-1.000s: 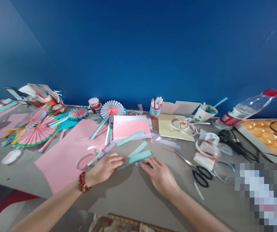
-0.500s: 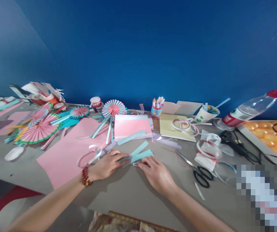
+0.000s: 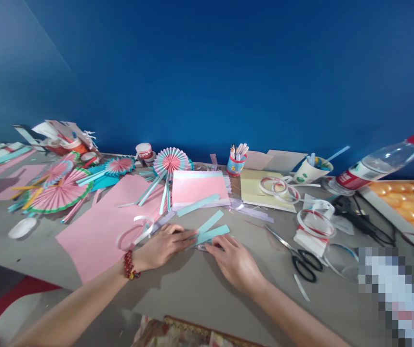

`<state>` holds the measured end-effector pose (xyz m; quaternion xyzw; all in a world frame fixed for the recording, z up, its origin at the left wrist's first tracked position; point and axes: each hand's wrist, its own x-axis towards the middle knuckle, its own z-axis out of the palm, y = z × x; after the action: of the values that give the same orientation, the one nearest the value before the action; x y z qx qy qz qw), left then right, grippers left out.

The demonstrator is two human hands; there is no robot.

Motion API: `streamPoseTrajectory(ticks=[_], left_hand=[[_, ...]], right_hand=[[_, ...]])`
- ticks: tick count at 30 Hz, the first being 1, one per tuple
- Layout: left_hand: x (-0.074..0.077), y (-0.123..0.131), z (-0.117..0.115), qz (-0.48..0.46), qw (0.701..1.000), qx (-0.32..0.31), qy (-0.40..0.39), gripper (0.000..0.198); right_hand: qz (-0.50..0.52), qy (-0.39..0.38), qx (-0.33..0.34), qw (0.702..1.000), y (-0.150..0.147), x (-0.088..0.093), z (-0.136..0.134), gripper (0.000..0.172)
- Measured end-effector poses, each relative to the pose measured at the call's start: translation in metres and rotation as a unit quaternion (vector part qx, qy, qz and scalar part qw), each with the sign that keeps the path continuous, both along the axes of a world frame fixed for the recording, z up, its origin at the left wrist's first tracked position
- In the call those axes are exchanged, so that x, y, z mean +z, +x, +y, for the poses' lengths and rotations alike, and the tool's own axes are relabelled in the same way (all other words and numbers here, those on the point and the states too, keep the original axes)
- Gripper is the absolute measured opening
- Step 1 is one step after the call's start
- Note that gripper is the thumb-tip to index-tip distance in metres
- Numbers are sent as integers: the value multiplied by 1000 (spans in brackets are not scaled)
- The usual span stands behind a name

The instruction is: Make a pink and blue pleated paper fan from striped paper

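Observation:
Two light blue paper strips lie at an angle to each other on the table, their left ends close together. My left hand, with a red bead bracelet at the wrist, has its fingers closed on those left ends. My right hand is curled, its fingertips closed at the right end of the lower strip. Beside its thumb shows a small pale object, too small to name. Just beyond the strips is a pink sheet with a light blue band, and another light blue strip lies over its front edge.
Scissors with black handles lie right of my hands, near rolls of tape. A plastic bottle leans at the far right. Folded paper fans and pink sheets are at the left. A pen cup stands behind.
The view has shifted slightly, so things on the right appear further right. Both hands stay at the light blue strips, with only slight finger movement.

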<state>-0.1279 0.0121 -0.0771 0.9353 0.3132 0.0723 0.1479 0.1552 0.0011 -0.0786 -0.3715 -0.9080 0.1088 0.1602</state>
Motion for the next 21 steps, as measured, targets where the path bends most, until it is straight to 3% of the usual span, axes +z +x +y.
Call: streamPoseTrajectory(ticks=[21], left_hand=[[8, 1, -3, 0, 1000, 1, -9, 83]], right_hand=[[-12, 2, 2, 1000, -15, 6, -6, 26]])
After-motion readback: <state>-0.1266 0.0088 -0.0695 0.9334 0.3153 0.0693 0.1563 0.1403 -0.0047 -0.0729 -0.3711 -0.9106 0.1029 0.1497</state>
